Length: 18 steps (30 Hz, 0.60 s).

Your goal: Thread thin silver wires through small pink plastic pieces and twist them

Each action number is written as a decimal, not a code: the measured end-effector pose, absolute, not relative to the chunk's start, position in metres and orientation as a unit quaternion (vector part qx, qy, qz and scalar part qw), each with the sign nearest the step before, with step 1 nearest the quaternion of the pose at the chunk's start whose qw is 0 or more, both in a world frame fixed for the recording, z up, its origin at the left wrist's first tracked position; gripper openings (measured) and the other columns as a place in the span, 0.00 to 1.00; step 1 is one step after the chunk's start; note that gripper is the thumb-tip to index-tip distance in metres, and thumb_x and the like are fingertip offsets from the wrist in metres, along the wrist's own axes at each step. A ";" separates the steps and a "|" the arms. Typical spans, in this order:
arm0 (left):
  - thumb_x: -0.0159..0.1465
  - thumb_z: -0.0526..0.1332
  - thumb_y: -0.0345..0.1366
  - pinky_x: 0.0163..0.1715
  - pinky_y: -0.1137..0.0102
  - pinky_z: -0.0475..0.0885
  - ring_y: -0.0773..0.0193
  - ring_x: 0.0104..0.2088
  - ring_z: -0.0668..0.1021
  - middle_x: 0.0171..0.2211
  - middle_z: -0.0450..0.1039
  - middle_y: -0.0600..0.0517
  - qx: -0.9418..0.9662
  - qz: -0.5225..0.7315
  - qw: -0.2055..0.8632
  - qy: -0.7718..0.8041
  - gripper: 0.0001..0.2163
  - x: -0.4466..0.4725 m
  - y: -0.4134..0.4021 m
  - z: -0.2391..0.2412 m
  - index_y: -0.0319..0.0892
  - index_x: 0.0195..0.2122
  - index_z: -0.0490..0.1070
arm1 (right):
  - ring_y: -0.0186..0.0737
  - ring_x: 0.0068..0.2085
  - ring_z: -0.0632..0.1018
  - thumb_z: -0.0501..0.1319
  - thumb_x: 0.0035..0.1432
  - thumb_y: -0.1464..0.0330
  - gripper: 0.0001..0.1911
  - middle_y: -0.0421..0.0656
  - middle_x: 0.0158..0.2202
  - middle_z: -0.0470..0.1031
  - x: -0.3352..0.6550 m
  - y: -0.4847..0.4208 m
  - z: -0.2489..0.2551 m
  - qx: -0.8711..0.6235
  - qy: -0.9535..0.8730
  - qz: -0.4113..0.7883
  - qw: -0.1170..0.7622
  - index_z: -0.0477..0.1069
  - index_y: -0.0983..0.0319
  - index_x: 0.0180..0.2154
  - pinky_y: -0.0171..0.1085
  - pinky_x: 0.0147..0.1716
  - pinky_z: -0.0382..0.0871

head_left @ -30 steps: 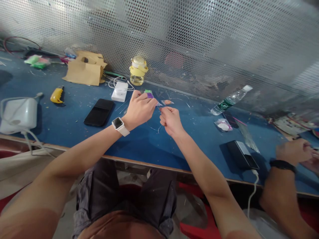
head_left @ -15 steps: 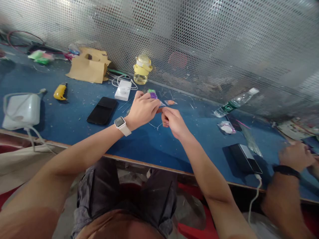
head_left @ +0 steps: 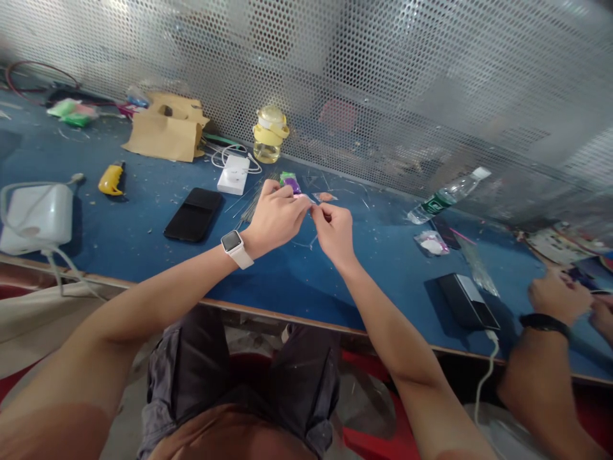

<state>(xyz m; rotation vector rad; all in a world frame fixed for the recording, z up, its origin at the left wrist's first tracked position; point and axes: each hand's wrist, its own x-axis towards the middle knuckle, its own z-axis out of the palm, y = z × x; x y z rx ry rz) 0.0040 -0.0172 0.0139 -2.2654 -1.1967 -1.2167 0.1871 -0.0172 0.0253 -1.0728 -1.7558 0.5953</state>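
My left hand (head_left: 278, 214), with a watch (head_left: 232, 241) on its wrist, is closed, fingertips pinched together above the blue table. Close against it, my right hand (head_left: 334, 231) pinches with thumb and forefinger. The fingertips of both almost meet. A thin pale wire (head_left: 312, 244) hangs in a bent line below and between the hands; its ends are hidden by the fingers. Behind the left fingers lie a green and purple packet (head_left: 290, 183) and a small bag with orange contents (head_left: 325, 197). A bundle of thin wires (head_left: 249, 209) is partly hidden beside the left hand.
On the left are a black phone (head_left: 193, 214), white adapter (head_left: 234, 174), yellow cutter (head_left: 112, 179) and white charger (head_left: 40, 216). A yellow-lidded bottle (head_left: 268, 135) stands near the perforated metal screen (head_left: 325, 83). Rightward are a tilted water bottle (head_left: 447, 197), black power bank (head_left: 467, 301) and another person's hand (head_left: 558, 297).
My right hand has turned and drawn slightly away from the left fingertips. The hanging wire has shifted right. The view has moved a little.
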 end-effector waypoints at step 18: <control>0.79 0.57 0.30 0.51 0.49 0.70 0.51 0.37 0.80 0.25 0.76 0.48 -0.800 -0.390 0.180 -0.418 0.16 -0.002 -0.008 0.009 0.44 0.34 0.80 | 0.28 0.21 0.50 0.71 0.65 0.54 0.27 0.30 0.18 0.53 0.181 -0.005 0.015 -0.450 -0.592 0.521 0.420 0.61 0.56 0.22 0.36 0.21 0.42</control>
